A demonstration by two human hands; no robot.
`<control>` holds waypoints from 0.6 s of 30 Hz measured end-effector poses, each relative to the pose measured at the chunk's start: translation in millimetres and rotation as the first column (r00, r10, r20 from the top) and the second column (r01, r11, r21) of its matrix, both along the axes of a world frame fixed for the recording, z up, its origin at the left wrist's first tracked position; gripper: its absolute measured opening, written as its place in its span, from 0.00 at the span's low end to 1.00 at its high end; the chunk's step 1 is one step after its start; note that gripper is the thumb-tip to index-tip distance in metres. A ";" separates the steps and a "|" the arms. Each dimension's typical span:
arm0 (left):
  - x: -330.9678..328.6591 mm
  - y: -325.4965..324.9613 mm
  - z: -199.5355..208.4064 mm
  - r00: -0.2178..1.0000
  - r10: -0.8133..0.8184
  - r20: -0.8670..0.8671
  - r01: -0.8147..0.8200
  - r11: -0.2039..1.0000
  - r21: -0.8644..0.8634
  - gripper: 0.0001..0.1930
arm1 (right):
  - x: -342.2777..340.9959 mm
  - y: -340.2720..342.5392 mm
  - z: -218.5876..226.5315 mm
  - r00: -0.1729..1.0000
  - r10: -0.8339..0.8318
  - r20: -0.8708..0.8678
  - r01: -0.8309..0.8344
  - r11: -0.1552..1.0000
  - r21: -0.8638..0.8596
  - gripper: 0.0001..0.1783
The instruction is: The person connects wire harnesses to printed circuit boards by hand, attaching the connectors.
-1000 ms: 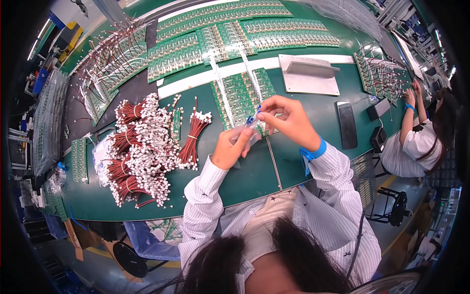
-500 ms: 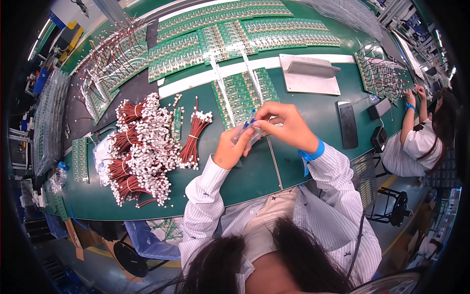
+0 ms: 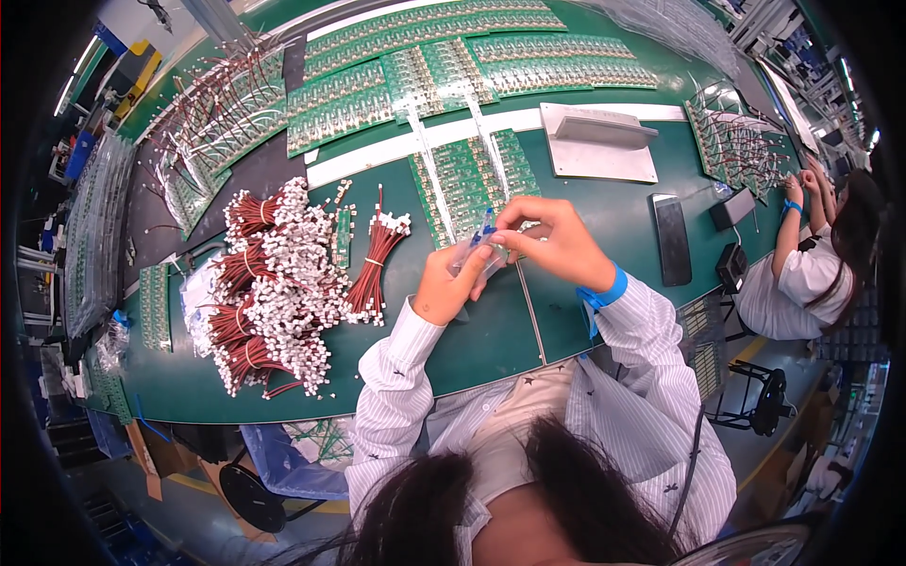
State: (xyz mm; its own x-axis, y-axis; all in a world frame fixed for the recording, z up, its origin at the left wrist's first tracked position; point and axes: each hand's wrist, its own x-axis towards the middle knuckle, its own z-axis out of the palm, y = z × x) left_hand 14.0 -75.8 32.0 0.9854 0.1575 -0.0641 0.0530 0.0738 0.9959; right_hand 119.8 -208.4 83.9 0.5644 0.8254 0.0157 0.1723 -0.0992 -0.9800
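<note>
In front of my chest, both hands meet at a small clear plastic bag (image 3: pixel 493 267) with something blue at its upper edge. My left hand (image 3: pixel 445 286) is closed on the bag's near-left side. My right hand (image 3: pixel 562 243), with a blue band at the wrist, pinches at its upper right side; what exactly lies under those fingertips is hidden. Just beyond the hands lies a panel of green circuit boards (image 3: pixel 458 179) with two white strips across it. To the left rest a tied bundle of red-brown wires with white connectors (image 3: pixel 376 262) and a large pile of similar bundles (image 3: pixel 283 283).
Rows of circuit board panels (image 3: pixel 566 66) cover the far side of the green table (image 3: pixel 396 363). Boards with upright wires (image 3: pixel 222 123) stand far left. At right are a metal block fixture (image 3: pixel 599 151), a phone (image 3: pixel 670 241) and a black adapter (image 3: pixel 731 209). A co-worker (image 3: pixel 793 274) sits farther right.
Both hands stay in nearly the same place on the bag, with only a slight shift of the fingers. The co-worker's hands at the right have moved a little.
</note>
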 end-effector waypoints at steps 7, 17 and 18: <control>0.0 0.8 -2.4 1.000 -0.001 0.001 0.001 1.000 -0.009 0.16 | 2.3 -1.7 0.2 0.988 0.020 -0.155 -0.001 0.993 0.120 0.04; 0.5 6.3 7.9 0.999 0.047 -0.017 -0.048 0.998 -0.036 0.16 | 18.8 -19.4 -5.1 0.973 -0.082 -0.216 0.136 0.960 0.244 0.09; -0.2 6.8 7.5 0.999 0.039 -0.020 -0.040 0.999 -0.036 0.16 | 17.5 -19.4 -1.8 0.965 -0.091 -0.245 0.150 0.961 0.234 0.10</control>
